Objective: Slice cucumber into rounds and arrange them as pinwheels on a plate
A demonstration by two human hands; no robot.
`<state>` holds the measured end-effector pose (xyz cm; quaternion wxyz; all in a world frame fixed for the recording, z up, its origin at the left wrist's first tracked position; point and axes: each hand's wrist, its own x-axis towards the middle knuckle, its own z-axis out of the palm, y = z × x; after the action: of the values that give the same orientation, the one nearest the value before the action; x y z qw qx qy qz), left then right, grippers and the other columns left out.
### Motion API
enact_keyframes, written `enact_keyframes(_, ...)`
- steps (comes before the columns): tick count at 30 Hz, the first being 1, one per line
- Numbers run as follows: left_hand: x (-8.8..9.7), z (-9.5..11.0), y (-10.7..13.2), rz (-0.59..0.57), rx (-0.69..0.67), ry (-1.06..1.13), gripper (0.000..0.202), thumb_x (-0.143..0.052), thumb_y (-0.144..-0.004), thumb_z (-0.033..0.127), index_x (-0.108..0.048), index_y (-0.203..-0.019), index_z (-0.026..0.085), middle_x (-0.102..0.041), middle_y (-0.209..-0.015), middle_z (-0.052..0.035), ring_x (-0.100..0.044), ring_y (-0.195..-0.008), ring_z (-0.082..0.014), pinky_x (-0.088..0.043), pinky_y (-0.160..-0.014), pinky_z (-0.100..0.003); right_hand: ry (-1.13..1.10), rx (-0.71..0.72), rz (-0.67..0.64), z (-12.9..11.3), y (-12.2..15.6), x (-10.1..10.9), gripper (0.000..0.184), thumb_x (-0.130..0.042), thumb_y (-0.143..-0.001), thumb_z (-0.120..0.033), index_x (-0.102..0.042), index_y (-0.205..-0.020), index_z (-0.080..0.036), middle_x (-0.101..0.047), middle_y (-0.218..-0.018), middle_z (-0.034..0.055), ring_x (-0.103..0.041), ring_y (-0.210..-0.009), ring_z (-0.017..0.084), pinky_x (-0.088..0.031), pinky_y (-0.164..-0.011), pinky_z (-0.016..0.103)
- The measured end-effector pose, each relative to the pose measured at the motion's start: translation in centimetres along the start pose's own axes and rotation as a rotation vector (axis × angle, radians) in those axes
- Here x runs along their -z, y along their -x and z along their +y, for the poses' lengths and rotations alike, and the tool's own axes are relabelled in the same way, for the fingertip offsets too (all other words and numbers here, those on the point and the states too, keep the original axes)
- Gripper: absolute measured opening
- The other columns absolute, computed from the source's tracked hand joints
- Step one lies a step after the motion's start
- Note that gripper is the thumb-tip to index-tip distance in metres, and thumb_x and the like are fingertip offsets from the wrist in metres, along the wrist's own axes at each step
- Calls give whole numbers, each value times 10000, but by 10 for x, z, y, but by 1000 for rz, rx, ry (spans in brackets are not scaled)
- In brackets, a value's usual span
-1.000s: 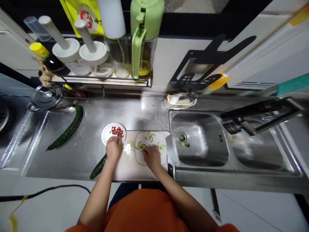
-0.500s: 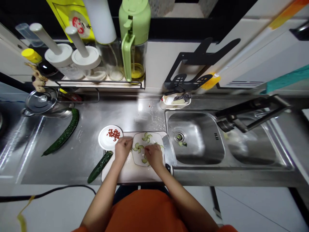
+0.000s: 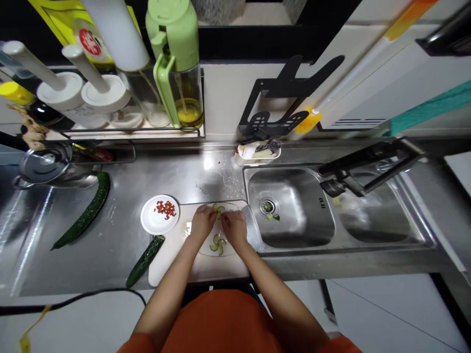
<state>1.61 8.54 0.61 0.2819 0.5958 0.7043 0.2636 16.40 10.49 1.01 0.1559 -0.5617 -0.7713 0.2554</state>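
My left hand [image 3: 203, 223] is closed, its fingertips at the edge of a group of cucumber slices [image 3: 220, 209] on a pale square plate [image 3: 204, 251]. From the other side my right hand [image 3: 234, 227] is pinched close to the same slices. What either pinch holds is too small to make out. Nearer to me on the plate lies another pinwheel of cucumber slices [image 3: 218, 243]. My hands hide the plate's left and right parts. Under the plate is a white cutting board [image 3: 169, 264]. Left of it stands a white dish [image 3: 149, 220] with small red pieces [image 3: 165, 210].
A cut cucumber [image 3: 144, 261] touches the board's left side; a longer cucumber [image 3: 86, 215] lies farther left. To the right is a steel sink [image 3: 294, 220] under a black faucet [image 3: 353, 171]. A green-topped oil jug [image 3: 176, 63] and jars stand on the back shelf.
Both hands have come closer together at the plate's far middle. My left hand moved right from the plate's edge; my right hand shifted slightly. The whole view has swung a little to the right.
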Motion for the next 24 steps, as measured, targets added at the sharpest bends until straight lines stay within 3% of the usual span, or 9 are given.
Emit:
enact_keyframes(9, -3, 0, -5, -15, 10, -58, 151, -542, -826, 169, -684, -875, 182, -628, -856, -51, -570, -852, -164, -462, -803, -287, 55, 13, -35, 0, -9, -4, 218, -501, -860, -213, -691, -966, -202, -656, -863, 53, -497, -885, 208, -333, -821, 318)
enact_keyframes(24, -5, -2, -4, -4, 4, -37, 177, -526, -846, 193, -693, -904, 196, -622, -853, -54, -567, -844, -166, -469, -803, -300, 67, 16, -32, 0, -10, -8, 225, -499, -862, -208, -699, -964, -219, -651, -848, 53, -480, -891, 220, -331, -816, 323)
